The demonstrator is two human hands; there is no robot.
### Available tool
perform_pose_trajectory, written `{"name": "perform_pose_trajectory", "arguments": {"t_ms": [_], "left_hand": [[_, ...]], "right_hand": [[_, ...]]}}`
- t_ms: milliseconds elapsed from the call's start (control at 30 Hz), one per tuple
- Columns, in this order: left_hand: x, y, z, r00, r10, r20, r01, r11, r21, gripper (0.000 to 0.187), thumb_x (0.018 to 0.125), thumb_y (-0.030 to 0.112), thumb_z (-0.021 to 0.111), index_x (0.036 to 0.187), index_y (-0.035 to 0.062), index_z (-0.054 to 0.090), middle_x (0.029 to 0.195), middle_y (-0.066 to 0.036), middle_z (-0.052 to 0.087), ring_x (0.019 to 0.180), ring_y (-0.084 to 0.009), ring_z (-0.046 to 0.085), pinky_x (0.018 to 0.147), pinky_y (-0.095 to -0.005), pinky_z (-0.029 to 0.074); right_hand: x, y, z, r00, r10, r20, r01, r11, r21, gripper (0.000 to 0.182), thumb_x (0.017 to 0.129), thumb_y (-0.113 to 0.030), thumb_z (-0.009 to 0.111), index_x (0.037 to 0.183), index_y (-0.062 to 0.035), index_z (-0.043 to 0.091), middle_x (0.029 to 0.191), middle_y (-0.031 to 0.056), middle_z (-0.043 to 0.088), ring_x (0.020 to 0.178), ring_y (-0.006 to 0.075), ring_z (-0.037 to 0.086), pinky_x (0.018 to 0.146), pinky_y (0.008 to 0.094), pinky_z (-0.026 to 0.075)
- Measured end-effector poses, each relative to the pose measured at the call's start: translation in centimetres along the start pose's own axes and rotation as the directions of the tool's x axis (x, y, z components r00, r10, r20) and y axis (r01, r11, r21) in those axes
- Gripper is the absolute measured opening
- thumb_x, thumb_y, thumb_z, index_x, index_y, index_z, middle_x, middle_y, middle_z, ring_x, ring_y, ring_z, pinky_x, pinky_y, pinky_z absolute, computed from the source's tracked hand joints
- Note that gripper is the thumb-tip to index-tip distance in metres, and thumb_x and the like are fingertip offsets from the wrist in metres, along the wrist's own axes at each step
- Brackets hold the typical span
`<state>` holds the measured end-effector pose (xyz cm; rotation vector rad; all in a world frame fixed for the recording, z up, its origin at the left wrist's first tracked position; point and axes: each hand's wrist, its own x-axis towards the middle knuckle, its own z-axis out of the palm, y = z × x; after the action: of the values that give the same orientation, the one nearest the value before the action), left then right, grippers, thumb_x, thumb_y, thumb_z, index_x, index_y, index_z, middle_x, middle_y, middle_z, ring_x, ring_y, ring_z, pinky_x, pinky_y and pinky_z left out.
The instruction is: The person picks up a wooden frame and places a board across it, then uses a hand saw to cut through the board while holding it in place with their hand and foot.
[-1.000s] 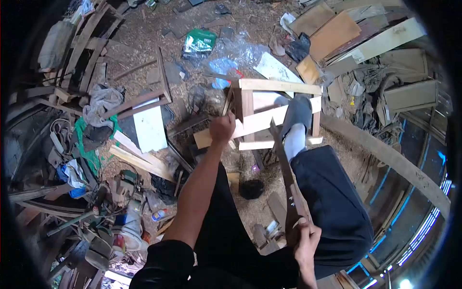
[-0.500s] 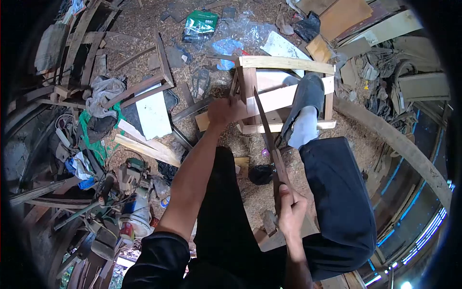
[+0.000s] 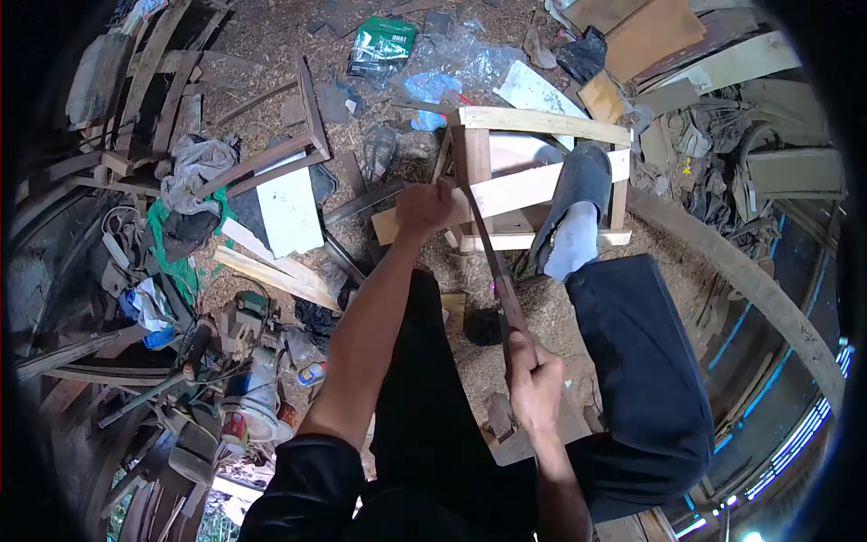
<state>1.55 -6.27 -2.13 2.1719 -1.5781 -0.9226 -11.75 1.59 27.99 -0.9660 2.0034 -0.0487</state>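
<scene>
My right hand (image 3: 536, 390) is wrapped round the handle end of a long, narrow handsaw (image 3: 489, 248). The saw slants up and to the left, its blade crossing a pale wooden board (image 3: 528, 186) near the board's left end. Just left of the blade, my left hand (image 3: 424, 208) grips that end of the board. The board lies across a wooden frame (image 3: 542, 120) with legs and crosspieces. My shoe (image 3: 582, 185) presses on the board farther right. The fingers under the board are partly hidden.
Sawdust and scraps cover the floor. A green package (image 3: 383, 43) and clear plastic lie beyond the frame. On the left are a white panel (image 3: 289, 215), pale offcuts (image 3: 275, 278) and a white bucket (image 3: 256, 417). A long curved plank (image 3: 741, 262) runs down the right side.
My right hand has moved a little forward and left, sliding the saw so its tip reaches farther past the board. My left hand and shoe keep their places on the board.
</scene>
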Motion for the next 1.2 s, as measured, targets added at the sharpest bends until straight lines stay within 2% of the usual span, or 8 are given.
{"name": "perform_pose_trajectory", "arguments": {"t_ms": [267, 367, 467, 500, 667, 967, 1033, 1200], "left_hand": [[-0.5, 0.9, -0.5, 0.993, -0.099, -0.063, 0.105, 0.990, 0.099, 0.056, 0.089, 0.036, 0.033, 0.057, 0.0028, 0.065, 0.056, -0.020, 0.060, 0.053, -0.0369, 0.062, 0.055, -0.0477, 0.052], [-0.9, -0.9, 1.3, 0.985, 0.143, -0.097, -0.124, 0.976, 0.179, 0.056, 0.089, 0.038, 0.034, 0.057, 0.0033, 0.064, 0.057, -0.020, 0.060, 0.054, -0.0363, 0.063, 0.057, -0.0472, 0.052], [-0.8, 0.7, 0.2, 0.995, -0.060, -0.076, 0.063, 0.997, 0.038, 0.055, 0.089, 0.040, 0.037, 0.058, 0.0037, 0.065, 0.055, -0.019, 0.059, 0.052, -0.0375, 0.061, 0.055, -0.0473, 0.051], [-0.1, -0.2, 0.2, 0.994, -0.070, -0.084, 0.074, 0.996, 0.054, 0.055, 0.089, 0.040, 0.037, 0.058, 0.0037, 0.065, 0.055, -0.019, 0.059, 0.052, -0.0375, 0.061, 0.055, -0.0473, 0.051], [-1.1, 0.4, -0.2, 0.997, -0.078, 0.013, 0.078, 0.997, 0.015, 0.057, 0.089, 0.039, 0.036, 0.057, 0.0011, 0.064, 0.055, -0.022, 0.058, 0.053, -0.0389, 0.060, 0.055, -0.0484, 0.050], [0.3, -1.2, 1.9, 0.996, -0.059, 0.062, 0.061, 0.998, -0.035, 0.059, 0.090, 0.040, 0.036, 0.055, -0.0001, 0.062, 0.057, -0.022, 0.058, 0.055, -0.0387, 0.060, 0.056, -0.0479, 0.050], [0.2, -1.2, 2.1, 0.994, -0.094, 0.053, 0.101, 0.981, -0.163, 0.057, 0.090, 0.038, 0.037, 0.054, -0.0002, 0.061, 0.056, -0.022, 0.057, 0.051, -0.0383, 0.058, 0.054, -0.0478, 0.049], [0.3, -1.0, 1.7, 0.996, 0.015, -0.092, -0.026, 0.992, -0.124, 0.049, 0.088, 0.031, 0.042, 0.055, 0.0009, 0.060, 0.052, -0.020, 0.056, 0.046, -0.0371, 0.057, 0.050, -0.0464, 0.049]], "right_hand": [[6.8, -2.0, 4.2, 0.985, -0.168, -0.044, 0.169, 0.986, 0.005, 0.047, 0.089, -0.030, 0.054, 0.057, 0.0053, 0.052, 0.044, 0.0075, 0.039, 0.046, 0.0104, 0.037, 0.044, 0.0339, 0.031], [7.9, -3.3, 2.0, 0.998, -0.037, 0.051, 0.038, 0.999, -0.024, 0.044, 0.089, -0.029, 0.052, 0.063, 0.0053, 0.062, 0.046, 0.0112, 0.051, 0.044, 0.0159, 0.045, 0.047, 0.0368, 0.039], [6.6, -0.9, 2.7, 0.995, -0.095, 0.032, 0.098, 0.989, -0.115, 0.045, 0.086, -0.032, 0.055, 0.065, 0.0079, 0.060, 0.051, 0.0171, 0.054, 0.051, 0.0190, 0.055, 0.056, 0.0392, 0.044], [6.0, -1.4, 3.7, 1.000, 0.002, 0.023, -0.001, 0.999, -0.051, 0.045, 0.085, -0.031, 0.055, 0.065, 0.0085, 0.059, 0.050, 0.0172, 0.053, 0.052, 0.0191, 0.053, 0.057, 0.0393, 0.043], [6.7, -0.5, 2.9, 0.997, 0.071, 0.018, -0.071, 0.997, -0.045, 0.044, 0.085, -0.030, 0.056, 0.061, 0.0061, 0.055, 0.045, 0.0096, 0.044, 0.047, 0.0150, 0.043, 0.050, 0.0374, 0.037], [6.4, 0.4, 4.3, 0.997, -0.073, -0.009, 0.073, 0.997, -0.039, 0.051, 0.087, -0.040, 0.055, 0.057, 0.0011, 0.051, 0.049, 0.0005, 0.041, 0.050, 0.0098, 0.037, 0.047, 0.0306, 0.031], [6.5, 0.4, 4.0, 0.999, -0.035, 0.004, 0.035, 0.999, -0.038, 0.050, 0.088, -0.039, 0.055, 0.060, 0.0015, 0.054, 0.051, 0.0000, 0.043, 0.051, 0.0092, 0.037, 0.048, 0.0298, 0.031], [7.3, 1.3, 3.5, 1.000, -0.029, -0.010, 0.030, 0.999, 0.044, 0.047, 0.088, -0.033, 0.056, 0.057, 0.0025, 0.049, 0.046, 0.0009, 0.037, 0.049, 0.0094, 0.037, 0.046, 0.0326, 0.031]]}}
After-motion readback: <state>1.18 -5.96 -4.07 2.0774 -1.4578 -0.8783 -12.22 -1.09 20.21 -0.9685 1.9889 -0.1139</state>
